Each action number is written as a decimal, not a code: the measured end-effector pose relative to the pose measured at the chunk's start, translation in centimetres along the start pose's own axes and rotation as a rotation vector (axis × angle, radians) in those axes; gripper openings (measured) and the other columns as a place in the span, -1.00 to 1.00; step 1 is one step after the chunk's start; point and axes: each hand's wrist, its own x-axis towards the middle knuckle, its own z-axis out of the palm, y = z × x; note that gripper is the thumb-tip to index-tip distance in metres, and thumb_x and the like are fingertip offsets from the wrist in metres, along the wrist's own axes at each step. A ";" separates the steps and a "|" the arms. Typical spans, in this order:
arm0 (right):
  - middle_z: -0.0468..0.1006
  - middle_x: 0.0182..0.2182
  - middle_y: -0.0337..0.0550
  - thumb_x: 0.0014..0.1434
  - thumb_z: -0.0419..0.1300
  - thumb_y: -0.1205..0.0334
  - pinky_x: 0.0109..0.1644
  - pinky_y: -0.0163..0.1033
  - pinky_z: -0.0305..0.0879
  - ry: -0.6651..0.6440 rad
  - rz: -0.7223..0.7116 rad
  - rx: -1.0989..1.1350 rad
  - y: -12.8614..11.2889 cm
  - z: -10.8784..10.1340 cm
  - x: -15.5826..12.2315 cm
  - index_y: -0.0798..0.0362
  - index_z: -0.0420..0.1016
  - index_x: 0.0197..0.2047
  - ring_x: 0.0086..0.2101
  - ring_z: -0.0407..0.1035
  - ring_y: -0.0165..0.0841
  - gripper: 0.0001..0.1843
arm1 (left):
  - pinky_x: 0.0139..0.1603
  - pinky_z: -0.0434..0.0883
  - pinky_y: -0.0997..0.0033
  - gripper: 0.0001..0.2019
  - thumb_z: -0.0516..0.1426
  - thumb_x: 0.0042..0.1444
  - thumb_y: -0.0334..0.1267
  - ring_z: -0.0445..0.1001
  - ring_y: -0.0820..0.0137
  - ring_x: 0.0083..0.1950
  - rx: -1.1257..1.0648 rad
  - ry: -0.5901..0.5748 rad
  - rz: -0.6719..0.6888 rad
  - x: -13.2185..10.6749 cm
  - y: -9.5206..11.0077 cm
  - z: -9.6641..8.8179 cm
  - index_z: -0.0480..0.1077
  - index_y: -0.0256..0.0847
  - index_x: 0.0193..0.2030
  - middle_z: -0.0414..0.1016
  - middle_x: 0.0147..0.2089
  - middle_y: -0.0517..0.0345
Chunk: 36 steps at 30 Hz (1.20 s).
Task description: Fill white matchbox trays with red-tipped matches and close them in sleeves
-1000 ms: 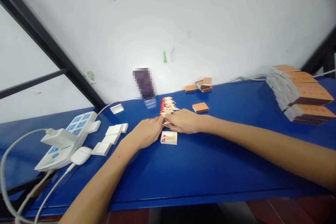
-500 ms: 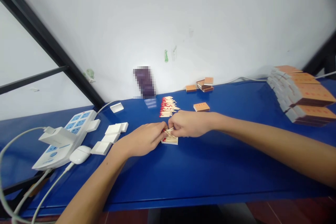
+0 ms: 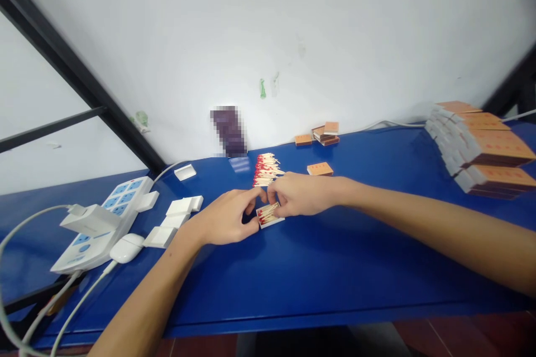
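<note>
A small white matchbox tray (image 3: 272, 224) lies on the blue table, with red-headed matches (image 3: 266, 214) in it. My left hand (image 3: 232, 216) is at the tray's left end, thumb and index finger spread apart, the thumb tip at its near left corner. From the right, my right hand (image 3: 299, 195) reaches over the tray with fingers curled. Its thumb rests on the matches by the right end and its index finger is near the far edge, so that it grips the tray. Behind both hands lies a loose pile of matches (image 3: 265, 169), heads to the left.
Several white trays (image 3: 175, 214) and one more tray (image 3: 185, 172) lie left, near a power strip (image 3: 121, 201) with cables. An orange matchbox (image 3: 320, 169) lies beyond my right hand, with several more (image 3: 325, 134) by the wall. Stacked matchboxes (image 3: 486, 148) stand far right.
The matches pinched between my hands now lie down in the tray. My left fingers have spread apart. The tray has turned slightly, its right end further away.
</note>
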 end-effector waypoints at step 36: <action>0.55 -0.44 -0.22 0.11 0.14 0.37 -0.38 -0.36 0.18 0.054 -0.216 -0.017 1.3 -0.1 0.2 0.12 0.51 -0.34 -0.45 0.36 -0.46 -0.89 | -0.38 0.18 0.43 -0.66 0.21 0.05 0.06 0.27 0.44 -0.44 0.091 0.128 0.038 0.9 -0.8 1.4 0.37 -0.19 -0.28 0.31 -0.46 0.26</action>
